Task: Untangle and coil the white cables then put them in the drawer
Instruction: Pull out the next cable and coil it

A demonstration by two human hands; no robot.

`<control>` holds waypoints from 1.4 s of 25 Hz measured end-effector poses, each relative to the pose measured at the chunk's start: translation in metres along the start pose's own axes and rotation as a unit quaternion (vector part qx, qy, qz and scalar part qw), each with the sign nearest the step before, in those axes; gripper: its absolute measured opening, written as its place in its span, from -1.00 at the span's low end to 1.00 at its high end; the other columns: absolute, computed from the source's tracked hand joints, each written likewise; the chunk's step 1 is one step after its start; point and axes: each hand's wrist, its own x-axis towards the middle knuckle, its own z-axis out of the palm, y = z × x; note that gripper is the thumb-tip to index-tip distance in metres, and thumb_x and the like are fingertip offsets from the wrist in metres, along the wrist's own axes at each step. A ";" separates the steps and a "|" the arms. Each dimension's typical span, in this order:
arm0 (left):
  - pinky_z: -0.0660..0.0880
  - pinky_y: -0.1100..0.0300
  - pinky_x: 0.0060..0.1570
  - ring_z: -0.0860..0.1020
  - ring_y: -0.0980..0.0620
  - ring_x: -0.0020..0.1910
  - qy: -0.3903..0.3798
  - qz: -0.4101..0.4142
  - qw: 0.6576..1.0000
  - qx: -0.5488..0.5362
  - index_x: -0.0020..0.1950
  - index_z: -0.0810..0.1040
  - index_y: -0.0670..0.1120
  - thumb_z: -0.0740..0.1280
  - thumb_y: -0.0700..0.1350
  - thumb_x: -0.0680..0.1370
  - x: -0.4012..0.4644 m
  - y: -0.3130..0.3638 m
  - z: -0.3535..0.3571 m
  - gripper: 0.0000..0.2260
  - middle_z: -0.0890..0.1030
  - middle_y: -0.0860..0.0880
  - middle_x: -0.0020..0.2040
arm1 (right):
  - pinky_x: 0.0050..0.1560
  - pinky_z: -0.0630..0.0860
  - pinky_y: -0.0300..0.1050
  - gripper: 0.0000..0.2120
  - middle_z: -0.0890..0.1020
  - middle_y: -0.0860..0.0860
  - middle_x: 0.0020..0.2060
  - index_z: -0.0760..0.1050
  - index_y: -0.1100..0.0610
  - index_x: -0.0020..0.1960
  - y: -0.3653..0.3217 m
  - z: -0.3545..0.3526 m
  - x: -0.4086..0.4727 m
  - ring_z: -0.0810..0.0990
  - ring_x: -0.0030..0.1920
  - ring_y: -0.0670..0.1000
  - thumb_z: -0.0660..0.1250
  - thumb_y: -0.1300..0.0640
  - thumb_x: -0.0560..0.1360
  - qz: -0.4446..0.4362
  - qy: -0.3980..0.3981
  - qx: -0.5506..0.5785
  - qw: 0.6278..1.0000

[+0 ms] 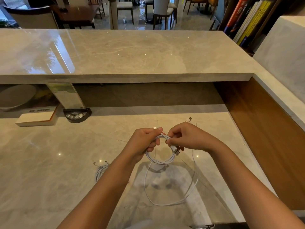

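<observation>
Cable coil [162,152] gripped by both hands, seemingly above desk [49,162].

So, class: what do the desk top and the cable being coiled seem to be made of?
Desk top: polished marble or marble-look stone, judging by grey veining and mirror-like light reflections. Cable: white, smooth plastic-looking jacket that bends into loops; its plug looks like metal, with a silvery shell.
</observation>
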 end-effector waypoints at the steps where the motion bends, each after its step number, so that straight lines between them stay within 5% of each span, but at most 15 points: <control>1: 0.32 0.36 -0.57 0.33 0.16 -0.57 -0.008 -0.022 0.999 -0.035 -0.04 0.60 -0.28 0.25 -0.10 0.57 -0.002 0.000 -0.001 -0.75 0.50 -0.03 -0.44 | -0.35 0.53 -0.22 -0.94 0.64 0.11 -0.38 0.61 0.19 -0.15 0.002 0.003 0.000 0.56 -0.43 -0.06 0.37 0.23 0.44 0.012 0.015 0.037 0.999; 4: 0.59 0.26 -0.32 0.57 0.10 -0.42 -0.030 -0.074 0.985 -0.150 -0.02 0.61 -0.19 0.25 -0.12 0.56 -0.013 -0.005 -0.010 -0.81 0.62 -0.06 -0.35 | -0.33 0.59 -0.20 -0.90 0.66 0.05 -0.42 0.60 0.12 -0.13 0.009 0.012 0.003 0.60 -0.42 -0.04 0.37 0.28 0.41 0.048 0.076 0.090 0.992; 11: 0.60 0.27 -0.15 0.63 0.15 -0.27 -0.006 -0.004 0.988 -0.152 0.10 0.56 -0.15 0.22 -0.36 0.53 -0.035 -0.031 -0.028 -0.77 0.65 0.03 -0.32 | -0.29 0.53 -0.21 -0.91 0.69 -0.02 -0.37 0.62 0.11 -0.13 0.009 0.037 0.021 0.61 -0.38 -0.12 0.35 0.21 0.41 0.041 0.137 0.007 0.990; 14: 0.57 0.23 -0.02 0.58 0.11 -0.22 0.030 0.022 0.998 -0.044 0.09 0.57 -0.17 0.21 -0.41 0.51 -0.043 -0.046 -0.044 -0.73 0.58 -0.03 -0.23 | -0.27 0.51 -0.14 -0.94 0.64 0.03 -0.39 0.61 0.13 -0.20 0.007 0.058 0.030 0.58 -0.39 -0.06 0.36 0.21 0.41 0.020 0.130 -0.031 0.991; 18: 0.49 0.38 -0.18 0.54 0.12 -0.19 0.080 0.024 0.983 0.165 0.22 0.52 -0.11 0.23 -0.37 0.50 -0.054 -0.057 -0.083 -0.67 0.54 -0.01 -0.15 | -0.33 0.53 -0.17 -0.93 0.63 0.13 -0.43 0.57 0.23 -0.25 -0.002 0.101 0.040 0.54 -0.54 -0.14 0.36 0.25 0.41 0.028 0.116 0.027 0.992; 20: 0.54 0.33 -0.15 0.59 0.13 -0.15 0.131 0.030 0.971 0.197 0.26 0.49 -0.04 0.30 -0.33 0.49 -0.061 -0.058 -0.101 -0.62 0.59 -0.03 -0.06 | -0.31 0.58 -0.14 -0.91 0.62 0.11 -0.45 0.57 0.22 -0.26 -0.013 0.120 0.047 0.58 -0.52 -0.08 0.38 0.25 0.42 0.039 0.123 0.093 0.987; 23: 0.61 0.12 -0.15 0.63 0.00 -0.20 0.283 0.034 0.949 0.137 0.05 0.59 -0.06 0.41 -0.31 0.41 -0.074 -0.066 -0.122 -0.74 0.59 -0.08 -0.09 | -0.30 0.63 -0.09 -0.92 0.61 0.09 -0.45 0.57 0.20 -0.25 -0.032 0.136 0.065 0.60 -0.48 0.01 0.40 0.25 0.43 0.053 0.110 0.171 0.978; 28: 0.62 -0.05 -0.15 0.60 -0.05 -0.24 0.367 -0.010 0.926 0.091 -0.05 0.60 -0.05 0.42 -0.30 0.39 -0.092 -0.098 -0.132 -0.79 0.57 -0.03 -0.22 | -0.22 0.64 -0.06 -0.88 0.63 0.12 -0.44 0.58 0.22 -0.24 -0.041 0.168 0.080 0.64 -0.43 0.05 0.39 0.19 0.44 0.054 0.050 0.098 0.992; 32: 0.59 0.11 -0.21 0.60 -0.01 -0.26 0.372 -0.018 0.920 0.119 0.04 0.59 -0.07 0.40 -0.30 0.41 -0.100 -0.119 -0.114 -0.75 0.57 -0.01 -0.22 | -0.17 0.61 -0.01 -0.91 0.59 0.06 -0.44 0.59 0.17 -0.25 -0.018 0.183 0.073 0.65 -0.35 0.08 0.39 0.19 0.43 0.064 0.040 0.072 0.995; 35: 0.44 0.40 -0.22 0.56 0.11 -0.17 0.381 -0.014 0.906 0.183 0.08 0.60 -0.07 0.43 -0.23 0.41 -0.096 -0.134 -0.111 -0.74 0.58 0.02 -0.08 | -0.26 0.50 -0.17 -0.92 0.60 0.02 -0.37 0.62 0.18 -0.21 -0.008 0.191 0.072 0.56 -0.34 -0.03 0.41 0.17 0.41 0.048 0.047 0.032 0.997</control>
